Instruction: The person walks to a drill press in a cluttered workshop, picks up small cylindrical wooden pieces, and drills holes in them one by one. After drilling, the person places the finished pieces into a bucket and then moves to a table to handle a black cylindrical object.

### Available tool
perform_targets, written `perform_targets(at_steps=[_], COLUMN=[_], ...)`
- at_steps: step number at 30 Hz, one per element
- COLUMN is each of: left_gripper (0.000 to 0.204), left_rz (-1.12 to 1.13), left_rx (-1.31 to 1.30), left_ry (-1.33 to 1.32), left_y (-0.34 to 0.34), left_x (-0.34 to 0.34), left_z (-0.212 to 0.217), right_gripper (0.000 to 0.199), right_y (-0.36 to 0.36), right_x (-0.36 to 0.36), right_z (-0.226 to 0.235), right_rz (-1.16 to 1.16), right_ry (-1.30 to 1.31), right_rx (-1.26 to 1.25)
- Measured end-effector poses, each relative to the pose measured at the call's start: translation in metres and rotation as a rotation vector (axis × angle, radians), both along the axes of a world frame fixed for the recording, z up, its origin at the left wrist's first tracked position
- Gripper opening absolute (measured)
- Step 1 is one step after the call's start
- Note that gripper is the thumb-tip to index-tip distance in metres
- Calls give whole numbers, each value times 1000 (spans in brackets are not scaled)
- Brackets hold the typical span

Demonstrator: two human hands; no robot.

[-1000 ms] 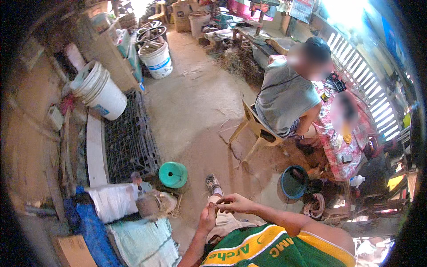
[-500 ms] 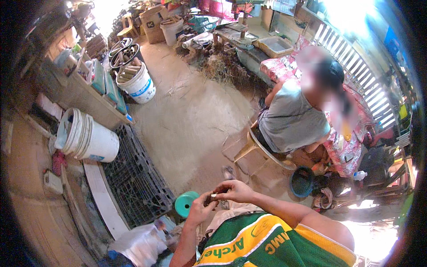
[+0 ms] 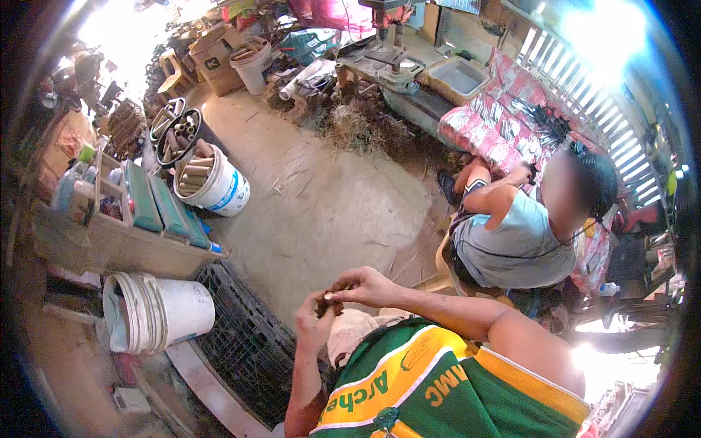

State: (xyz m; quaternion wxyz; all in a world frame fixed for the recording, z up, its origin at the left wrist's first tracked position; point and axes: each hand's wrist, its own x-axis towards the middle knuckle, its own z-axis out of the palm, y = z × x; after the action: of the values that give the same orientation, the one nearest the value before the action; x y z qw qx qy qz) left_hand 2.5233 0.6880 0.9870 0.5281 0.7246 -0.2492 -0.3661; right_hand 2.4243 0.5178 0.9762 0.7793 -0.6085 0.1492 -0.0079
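Both my hands meet in front of my lap, close above my beige trousers (image 3: 352, 334). My left hand (image 3: 312, 330) is closed, its fingers pinching around a small dark brown piece (image 3: 320, 304) that they mostly hide. From the right comes my right hand (image 3: 367, 286), thumb and fingers closed on the same spot. A tiny white bit (image 3: 328, 296) shows at its fingertips. The things between my fingers are too small and covered to name.
At the right a co-worker in a grey sleeveless top (image 3: 515, 237) sits by a table with red patterned cloth (image 3: 478, 120). On the left are a stack of white buckets (image 3: 179, 310), a black plastic pallet (image 3: 252, 358) and a white bucket of rolls (image 3: 226, 191).
My view has swung, so the room has shifted and the green round thing beside my hands is out of sight. My hands stay together. The co-worker's head and arms have changed position.
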Motion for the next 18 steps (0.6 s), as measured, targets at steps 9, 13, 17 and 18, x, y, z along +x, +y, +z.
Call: perform_targets(at_steps=[9, 13, 17, 18], left_gripper=[35, 35, 33, 32], left_rz=[-35, -231, -454, -516], left_rx=[-96, -72, -31, 6], left_ry=[225, 217, 125, 73], left_y=[-105, -162, -230, -249], left_x=[147, 228, 305, 322], left_z=[-17, -34, -27, -23], right_gripper=[26, 24, 24, 25], right_y=[-85, -125, -165, -176], right_x=[128, 182, 235, 246], right_z=[-5, -23, -24, -23], right_rz=[-166, -293, -495, -548], right_ry=[-46, 103, 63, 118], right_rx=[-312, -263, -151, -156])
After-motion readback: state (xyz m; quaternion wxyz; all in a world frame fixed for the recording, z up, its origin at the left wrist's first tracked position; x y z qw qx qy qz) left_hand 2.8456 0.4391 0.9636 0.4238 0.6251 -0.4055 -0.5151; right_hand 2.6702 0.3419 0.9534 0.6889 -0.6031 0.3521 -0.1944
